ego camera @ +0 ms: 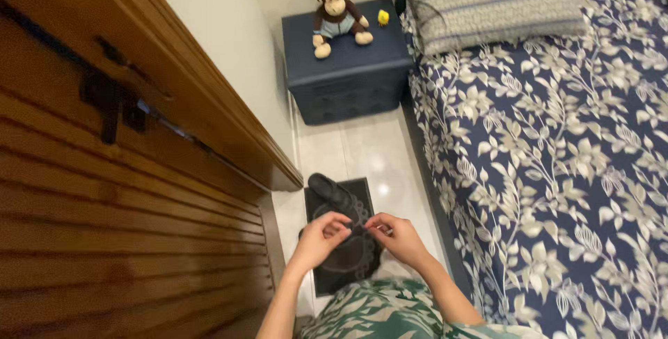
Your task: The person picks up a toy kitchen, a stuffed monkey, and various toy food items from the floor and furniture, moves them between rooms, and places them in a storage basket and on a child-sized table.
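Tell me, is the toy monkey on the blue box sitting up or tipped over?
Sitting up: the toy monkey sits on the blue box, head on top.

I see a glossy tiled floor [362,151], varnished slatted wood door [104,241], matt cloth bedspread [557,172], plush monkey [337,15].
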